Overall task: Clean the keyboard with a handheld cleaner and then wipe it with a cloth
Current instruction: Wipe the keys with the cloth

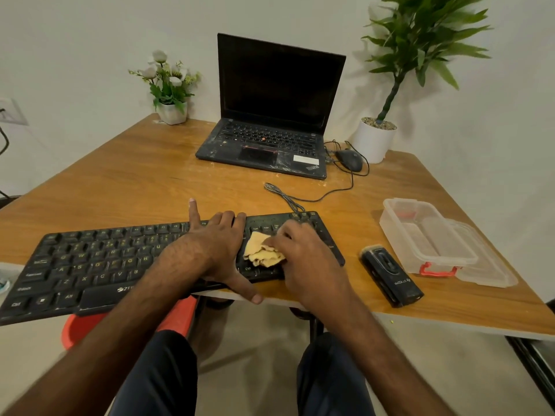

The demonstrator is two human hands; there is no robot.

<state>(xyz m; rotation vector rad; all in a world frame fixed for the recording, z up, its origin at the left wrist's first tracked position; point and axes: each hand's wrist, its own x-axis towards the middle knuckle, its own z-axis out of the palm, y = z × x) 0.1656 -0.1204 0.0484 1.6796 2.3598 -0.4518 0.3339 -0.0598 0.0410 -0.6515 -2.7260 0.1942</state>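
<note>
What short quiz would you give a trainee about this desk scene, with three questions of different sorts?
1. True or false: the black handheld cleaner lies on the wooden table, touched by no hand.
2. Which hand grips the crumpled yellow cloth? A: left hand. B: right hand. C: neither.
3. Fill in: the left hand rests on the black ____.
Key: 1 true; 2 B; 3 keyboard.
</note>
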